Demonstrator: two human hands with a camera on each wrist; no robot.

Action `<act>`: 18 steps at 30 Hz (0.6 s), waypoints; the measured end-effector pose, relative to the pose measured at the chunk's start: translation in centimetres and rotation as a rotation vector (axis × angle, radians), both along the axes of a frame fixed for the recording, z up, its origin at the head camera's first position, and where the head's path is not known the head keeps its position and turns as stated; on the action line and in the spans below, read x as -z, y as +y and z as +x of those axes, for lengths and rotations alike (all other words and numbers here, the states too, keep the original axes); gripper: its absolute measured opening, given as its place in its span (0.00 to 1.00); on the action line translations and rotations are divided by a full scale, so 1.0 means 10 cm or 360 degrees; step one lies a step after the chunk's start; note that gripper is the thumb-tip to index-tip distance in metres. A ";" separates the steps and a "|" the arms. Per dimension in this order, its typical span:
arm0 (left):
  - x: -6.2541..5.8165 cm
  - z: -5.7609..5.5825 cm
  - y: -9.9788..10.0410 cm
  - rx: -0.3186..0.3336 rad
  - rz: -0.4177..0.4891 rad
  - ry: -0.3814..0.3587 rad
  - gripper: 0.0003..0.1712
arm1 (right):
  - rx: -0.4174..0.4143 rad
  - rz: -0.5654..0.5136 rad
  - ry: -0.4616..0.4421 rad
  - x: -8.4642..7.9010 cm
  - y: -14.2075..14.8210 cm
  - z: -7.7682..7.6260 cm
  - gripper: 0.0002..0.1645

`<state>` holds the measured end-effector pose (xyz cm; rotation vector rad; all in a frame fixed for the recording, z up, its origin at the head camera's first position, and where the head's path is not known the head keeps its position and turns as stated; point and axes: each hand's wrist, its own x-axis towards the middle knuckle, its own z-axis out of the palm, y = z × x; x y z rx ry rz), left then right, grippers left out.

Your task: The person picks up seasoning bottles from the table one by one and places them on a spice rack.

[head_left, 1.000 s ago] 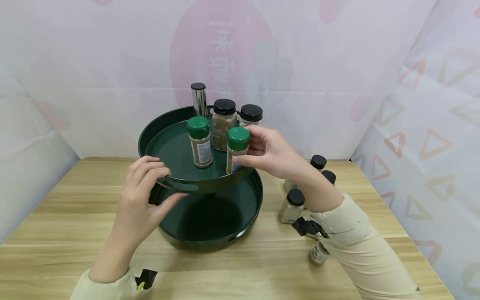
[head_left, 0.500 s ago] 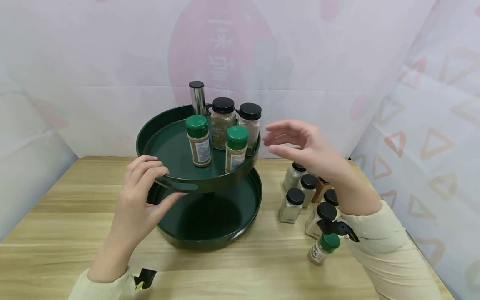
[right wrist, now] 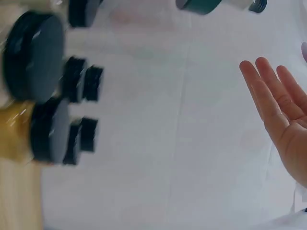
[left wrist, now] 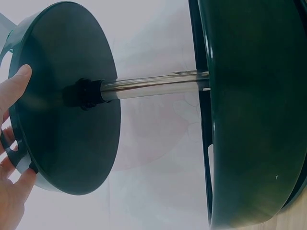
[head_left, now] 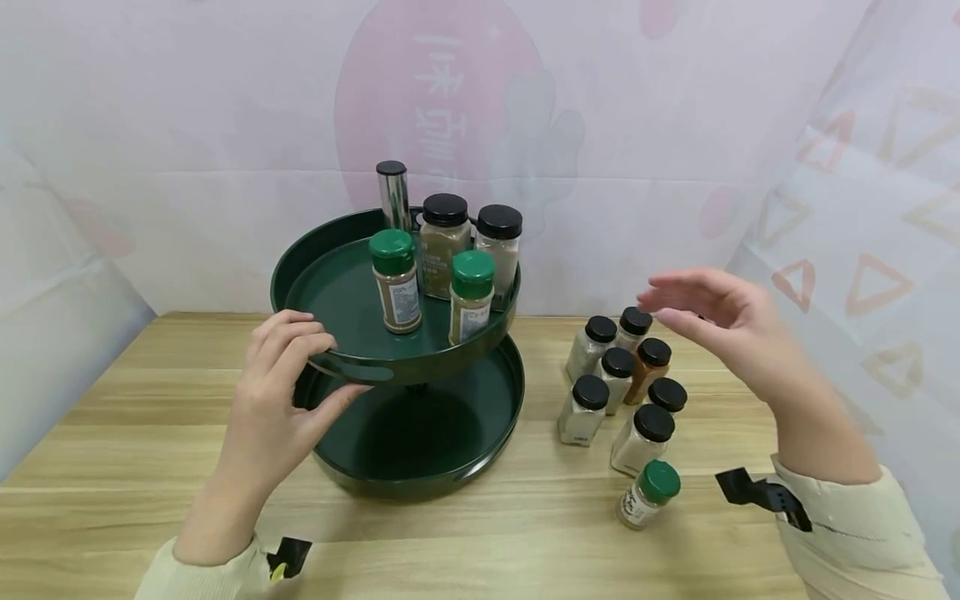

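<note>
A dark green two-tier tray stand [head_left: 420,483] stands on the table. My left hand [head_left: 281,392] grips the rim of its upper tray [head_left: 330,292], fingers over the edge and thumb underneath, near a handle slot. On that tray stand two green-capped spice bottles [head_left: 403,300] [head_left: 470,321] and two black-capped spice jars [head_left: 442,246] [head_left: 498,250]. In the left wrist view a shiny pole [left wrist: 153,86] joins the tiers. My right hand [head_left: 720,325] holds nothing, in the air right of the stand, fingers relaxed and apart from the jars.
Several black-capped spice jars [head_left: 581,425] stand grouped on the wooden table [head_left: 525,542] right of the stand. A green-capped bottle [head_left: 641,504] stands in front of them. The pole's black-topped end [head_left: 392,196] rises at the upper tray's back. A pale printed cloth [head_left: 247,108] hangs behind.
My right hand has let go of a green-capped spice bottle, leaving it on the upper tray, and has moved away to the right over the jars. The left hand keeps its grip.
</note>
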<state>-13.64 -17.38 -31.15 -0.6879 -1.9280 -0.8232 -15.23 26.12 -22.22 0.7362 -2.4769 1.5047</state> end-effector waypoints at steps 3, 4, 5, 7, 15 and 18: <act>0.00 -0.01 0.00 0.0002 -0.0006 0.0020 0.36 | 0.0025 -0.0108 -0.0035 0.11 0.17 0.01 0.21; 0.00 -0.01 0.00 0.0002 -0.0004 0.0024 0.36 | 0.0035 -0.0137 -0.0053 0.15 0.22 0.01 0.20; 0.01 -0.01 -0.01 0.0003 -0.0004 0.0026 0.36 | 0.0055 -0.0154 -0.0071 0.19 0.27 0.01 0.20; 0.01 -0.01 -0.01 0.0001 -0.0003 0.0028 0.36 | 0.0112 -0.0127 -0.0088 0.29 0.38 0.00 0.20; 0.00 -0.01 0.00 -0.0006 -0.0010 0.0030 0.36 | 0.0075 0.0068 -0.0210 0.75 0.76 -0.07 0.22; 0.00 -0.01 0.00 -0.0005 -0.0009 0.0029 0.36 | -0.0039 0.0117 -0.0300 0.90 0.86 -0.10 0.24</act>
